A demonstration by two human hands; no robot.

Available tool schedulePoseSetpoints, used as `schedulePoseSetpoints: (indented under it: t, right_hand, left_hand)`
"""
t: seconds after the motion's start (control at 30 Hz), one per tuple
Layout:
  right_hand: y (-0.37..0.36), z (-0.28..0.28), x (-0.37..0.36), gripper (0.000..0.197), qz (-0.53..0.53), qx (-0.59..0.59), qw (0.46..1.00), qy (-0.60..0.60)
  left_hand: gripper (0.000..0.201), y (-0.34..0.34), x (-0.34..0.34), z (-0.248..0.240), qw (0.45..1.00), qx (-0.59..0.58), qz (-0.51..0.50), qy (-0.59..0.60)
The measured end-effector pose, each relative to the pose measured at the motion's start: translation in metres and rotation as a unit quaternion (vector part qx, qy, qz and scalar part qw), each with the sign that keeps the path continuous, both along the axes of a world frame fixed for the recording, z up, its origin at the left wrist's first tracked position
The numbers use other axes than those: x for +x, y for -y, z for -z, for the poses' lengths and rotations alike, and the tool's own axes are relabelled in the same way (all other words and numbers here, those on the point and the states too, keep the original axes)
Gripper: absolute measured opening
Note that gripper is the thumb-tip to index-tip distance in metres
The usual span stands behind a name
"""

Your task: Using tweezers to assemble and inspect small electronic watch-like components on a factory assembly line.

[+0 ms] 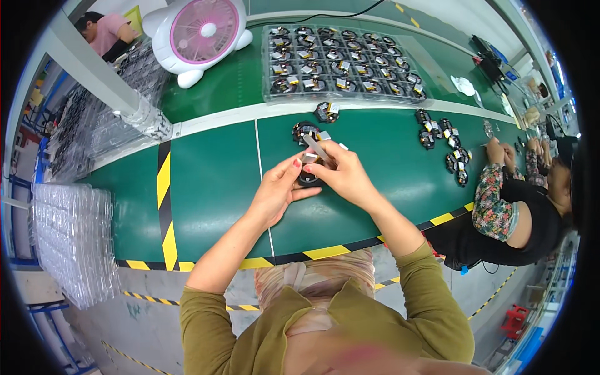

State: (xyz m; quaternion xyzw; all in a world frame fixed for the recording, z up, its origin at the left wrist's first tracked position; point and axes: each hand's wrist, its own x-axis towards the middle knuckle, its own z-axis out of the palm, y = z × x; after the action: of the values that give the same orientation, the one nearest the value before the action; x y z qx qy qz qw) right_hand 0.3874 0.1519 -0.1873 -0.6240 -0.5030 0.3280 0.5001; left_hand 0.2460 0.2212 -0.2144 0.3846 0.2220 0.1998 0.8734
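Observation:
Over the green bench, my left hand (277,191) is closed round a small round black electronic part (309,180). My right hand (347,177) has its fingers wrapped about a flat grey metal tool (317,149), whose exact kind I cannot make out. Its thumb presses at the top of the black part, beside the left fingertips. Just beyond my hands lie another round black part (304,131) with a white-and-silver piece, and a similar part (326,112) farther back.
A clear tray (266,94) of similar parts lies on the far surface, right of a white-and-pink fan (206,31). More parts (445,132) sit along the bench to the right, near a co-worker (522,215). Stacked clear trays (72,237) stand at left, by a metal post (103,69).

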Motion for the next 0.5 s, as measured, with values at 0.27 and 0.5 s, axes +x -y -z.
schedulePoseSetpoints:
  t: [0.27,0.5]
  right_hand:
    - [0.020,0.014,0.130,0.024,0.222,-0.029,0.934,0.280]
    - [-0.027,0.012,0.098,0.038,0.229,-0.051,0.875,0.424]
  left_hand:
    - [0.043,-0.003,-0.005,-0.008,0.998,0.027,-0.022,-0.049]
    - [0.036,-0.006,0.000,-0.010,0.997,0.033,-0.048,-0.054]
